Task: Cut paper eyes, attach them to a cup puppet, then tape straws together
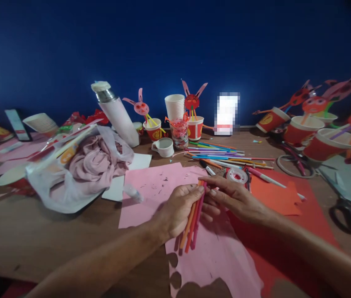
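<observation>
My left hand (180,207) is closed around a small bundle of pipe cleaners (191,227), orange, red and magenta, their lower ends slanting down over the pink paper. My right hand (233,198) is beside the bundle's upper end, its index fingertip touching the tops. Its fingers are apart, some partly behind the bundle. Beneath both hands lies a pink sheet (215,256) with rounded cut-outs along its edge. Another pink sheet (150,178), with dark scraps on it, lies to the left. Red paper (306,231) and an orange piece (271,196) are under and beyond my right forearm.
Loose pipe cleaners (219,153), a tape roll (236,176) and a marker (275,182) lie ahead. Scissors (344,215) rest at right, near cups with paper faces (306,128). Leftward are a plastic bag with cloth (51,190) and a white flask (118,116). A small mug (164,147) stands behind.
</observation>
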{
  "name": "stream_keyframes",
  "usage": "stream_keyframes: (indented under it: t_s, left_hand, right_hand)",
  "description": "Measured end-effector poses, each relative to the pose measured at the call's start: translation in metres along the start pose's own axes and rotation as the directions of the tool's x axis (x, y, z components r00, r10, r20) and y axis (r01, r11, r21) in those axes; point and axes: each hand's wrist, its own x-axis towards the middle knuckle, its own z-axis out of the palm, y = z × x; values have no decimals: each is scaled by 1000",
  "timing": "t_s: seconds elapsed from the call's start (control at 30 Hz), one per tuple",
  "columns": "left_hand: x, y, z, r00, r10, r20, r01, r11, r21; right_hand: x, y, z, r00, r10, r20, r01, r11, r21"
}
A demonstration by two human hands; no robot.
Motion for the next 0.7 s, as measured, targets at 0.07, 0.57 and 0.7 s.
stream_keyframes:
  t_s: [0.07, 0.57, 0.7]
  left_hand:
    - [0, 0, 0, 1000, -23, -4, 23, 1000, -9]
    - [-1, -4, -1, 997, -58, -44, 58, 998, -2]
    - [-2, -4, -2, 998, -61, -32, 61, 998, 2]
  right_hand:
    - [0, 3, 1, 1000, -3, 4, 3, 1000, 11]
    - [-3, -3, 8, 989, 102, 109, -130, 948, 291]
    - [-5, 2, 12, 984, 145, 105, -176, 890, 422]
